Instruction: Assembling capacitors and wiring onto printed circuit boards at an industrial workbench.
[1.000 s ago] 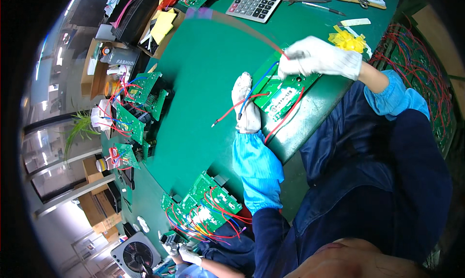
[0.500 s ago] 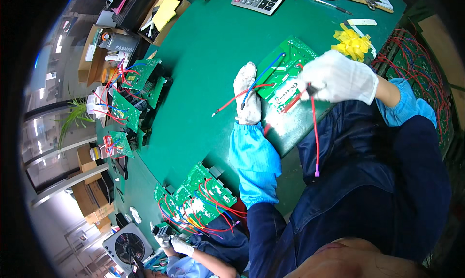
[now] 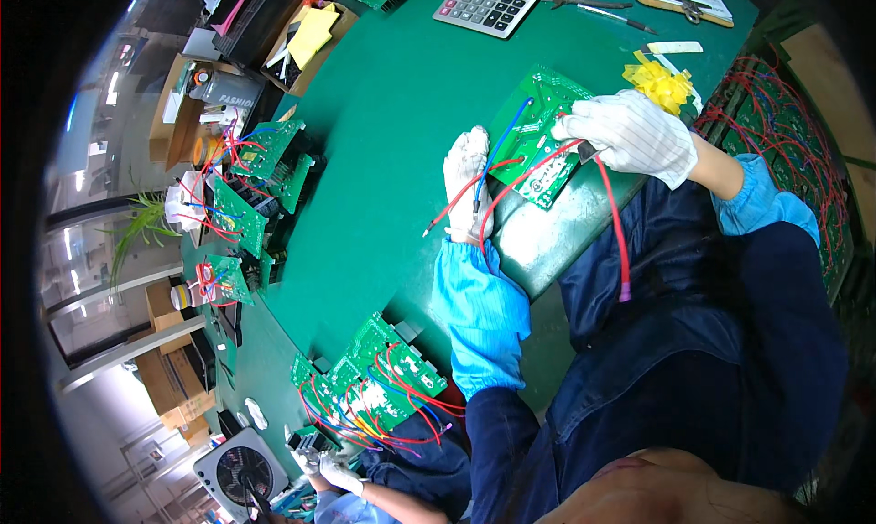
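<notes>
Green board (image 3: 540,134) is laid on the desk (image 3: 383,205), red wire (image 3: 619,228) is pinched in the right hand (image 3: 634,136) by its edge, but whether anything's gripped by the left hand (image 3: 466,173) can't be told tbh.

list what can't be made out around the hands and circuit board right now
All in the head view:
Right hand: its back hides what its fingertips touch.
Dark piece beside it: partly covered by that hand, so its kind is unclear.
Circuit board: the right hand covers part of it; its underside faces away from the camera.
Calculator: top cut off by the picture's upper edge.
</notes>
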The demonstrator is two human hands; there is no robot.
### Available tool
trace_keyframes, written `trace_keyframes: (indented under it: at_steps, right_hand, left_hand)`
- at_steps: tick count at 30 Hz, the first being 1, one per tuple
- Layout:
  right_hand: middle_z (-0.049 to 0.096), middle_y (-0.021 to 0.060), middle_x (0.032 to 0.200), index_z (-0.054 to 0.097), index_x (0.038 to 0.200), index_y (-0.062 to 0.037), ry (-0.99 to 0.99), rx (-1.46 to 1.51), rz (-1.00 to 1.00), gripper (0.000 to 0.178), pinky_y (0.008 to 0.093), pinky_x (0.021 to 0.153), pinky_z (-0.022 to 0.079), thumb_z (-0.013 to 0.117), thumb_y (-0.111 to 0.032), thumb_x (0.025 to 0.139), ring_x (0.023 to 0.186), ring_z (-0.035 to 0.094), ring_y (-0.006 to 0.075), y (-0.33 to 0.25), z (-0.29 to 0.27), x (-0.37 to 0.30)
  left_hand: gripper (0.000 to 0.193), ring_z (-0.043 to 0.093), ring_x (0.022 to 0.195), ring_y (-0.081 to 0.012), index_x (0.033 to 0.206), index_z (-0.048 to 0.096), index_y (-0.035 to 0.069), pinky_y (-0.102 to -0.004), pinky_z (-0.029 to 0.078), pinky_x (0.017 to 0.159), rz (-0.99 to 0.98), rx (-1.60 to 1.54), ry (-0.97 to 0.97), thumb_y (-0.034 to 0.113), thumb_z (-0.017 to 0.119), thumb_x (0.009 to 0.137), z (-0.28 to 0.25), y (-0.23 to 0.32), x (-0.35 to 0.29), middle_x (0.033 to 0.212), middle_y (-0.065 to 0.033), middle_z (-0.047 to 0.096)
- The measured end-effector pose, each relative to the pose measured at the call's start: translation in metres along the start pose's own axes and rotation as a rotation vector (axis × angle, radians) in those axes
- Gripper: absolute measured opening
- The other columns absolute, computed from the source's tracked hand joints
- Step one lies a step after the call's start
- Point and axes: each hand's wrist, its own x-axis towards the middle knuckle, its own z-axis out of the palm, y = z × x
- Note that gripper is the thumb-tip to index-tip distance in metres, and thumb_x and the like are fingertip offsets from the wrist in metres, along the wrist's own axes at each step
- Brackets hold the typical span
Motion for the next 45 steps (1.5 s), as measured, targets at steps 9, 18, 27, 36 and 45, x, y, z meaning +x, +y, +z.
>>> trace_keyframes:
  at_steps: [9,18,27,36,45]
  right_hand:
    - [0.065,0.0108,0.074,0.066,0.086,-0.0060,-0.065,0.382,0.095,0.025,0.0362,0.062,0.048,0.056,-0.028,0.095,0.065,0.063,0.0275,-0.008,-0.053,0.044]
    - [0.045,-0.0030,0.057,0.071,0.085,-0.0034,-0.536,0.860,0.459,0.045,0.0256,0.045,0.025,0.058,-0.045,0.094,0.047,0.033,0.0070,0.040,-0.011,0.109]
    - [0.042,-0.0036,0.057,0.073,0.084,-0.0006,-0.434,0.818,0.433,0.045,0.0239,0.050,0.030,0.061,-0.043,0.091,0.052,0.035,0.0075,0.048,0.012,0.121]
    - [0.048,0.0003,0.057,0.074,0.087,-0.0033,-0.335,0.581,0.167,0.046,0.0261,0.053,0.036,0.057,-0.046,0.092,0.056,0.045,0.0097,0.094,0.056,0.142]
    - [0.054,-0.0003,0.072,0.067,0.090,-0.0020,-0.202,0.837,0.400,0.044,0.0260,0.057,0.034,0.063,-0.045,0.091,0.062,0.038,0.0082,0.067,0.026,0.122]
  left_hand:
    - [0.024,0.062,0.090,-0.0162,0.110,0.066,0.004,-0.0312,0.048,0.082,-0.171,-0.346,0.021,0.019,0.061,0.093,0.016,0.059,0.007,0.097,-0.0090,0.066]
    - [0.034,0.064,0.101,-0.0186,0.117,0.059,-0.002,-0.0318,0.051,0.091,-0.388,-1.027,-0.145,0.023,0.048,0.099,-0.001,0.040,0.007,0.110,-0.0104,0.065]
    - [0.032,0.060,0.109,-0.0227,0.122,0.051,-0.006,-0.0363,0.050,0.094,-0.159,-1.013,-0.092,0.014,0.047,0.097,0.002,0.017,0.001,0.118,-0.0145,0.060]
    - [0.029,0.065,0.102,-0.0260,0.121,0.053,0.001,-0.0392,0.055,0.088,-0.569,-1.243,0.070,0.015,0.038,0.101,0.007,-0.011,0.005,0.118,-0.0150,0.062]
    - [0.031,0.064,0.103,-0.0295,0.121,0.052,-0.004,-0.0401,0.056,0.085,-0.476,-1.090,0.168,0.011,0.044,0.095,0.012,-0.004,0.009,0.116,-0.0188,0.061]
